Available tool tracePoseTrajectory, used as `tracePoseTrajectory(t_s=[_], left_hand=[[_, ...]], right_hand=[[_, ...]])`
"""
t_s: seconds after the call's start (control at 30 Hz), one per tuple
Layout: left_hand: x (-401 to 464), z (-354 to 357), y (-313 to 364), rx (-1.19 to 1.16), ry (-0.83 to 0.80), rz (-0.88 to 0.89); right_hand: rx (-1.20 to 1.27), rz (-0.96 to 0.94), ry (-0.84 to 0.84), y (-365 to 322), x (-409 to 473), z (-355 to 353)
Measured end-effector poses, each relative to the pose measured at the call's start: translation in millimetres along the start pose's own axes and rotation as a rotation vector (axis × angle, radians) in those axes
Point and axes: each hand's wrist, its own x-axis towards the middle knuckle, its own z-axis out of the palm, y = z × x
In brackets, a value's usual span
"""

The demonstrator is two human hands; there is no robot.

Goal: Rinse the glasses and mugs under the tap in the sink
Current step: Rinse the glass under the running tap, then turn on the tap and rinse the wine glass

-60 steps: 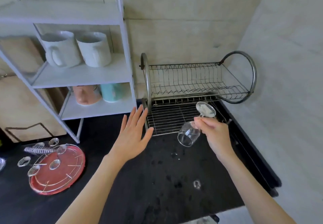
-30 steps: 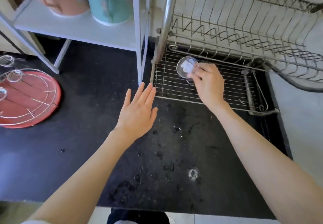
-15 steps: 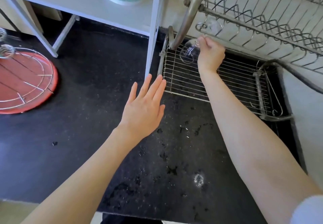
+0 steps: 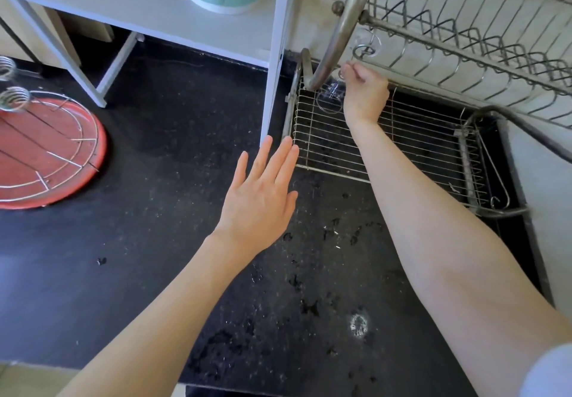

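The right hand (image 4: 365,94) pinched a clear glass (image 4: 330,99) over the dish rack's lower grid (image 4: 418,145); the left hand (image 4: 263,198) hovered flat, holding nothing. Racking seemed underway; next, letting go gently.

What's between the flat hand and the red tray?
In the head view, only bare black counter lies between the left hand and the red tray.

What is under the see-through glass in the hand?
The right hand holds the glass over the wire rack, with black counter showing through. Whether they touch is unclear.
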Motion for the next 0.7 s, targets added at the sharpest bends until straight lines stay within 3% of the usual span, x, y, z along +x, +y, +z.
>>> tracePoseTrajectory(t_s=[0.23, 0.47, 0.6, 0.7], left_hand=[[0, -9, 2, 0.04, -0.093, -0.022], [-9, -34, 9, -0.014, -0.24, -0.043], [-46, -67, 5, -0.004, -0.182, -0.102], [-89, -101, -13, -0.052, -0.024, -0.224]], right_hand=[[-0.089, 0.045, -0.138, 3, -12, -15], [-0.437, -0.167, -0.425, -9, -86, -72], [-0.585, -0.33, -0.664, -50, -136, -106], [-0.589, -0.474, -0.755, -93, -158, -110]])
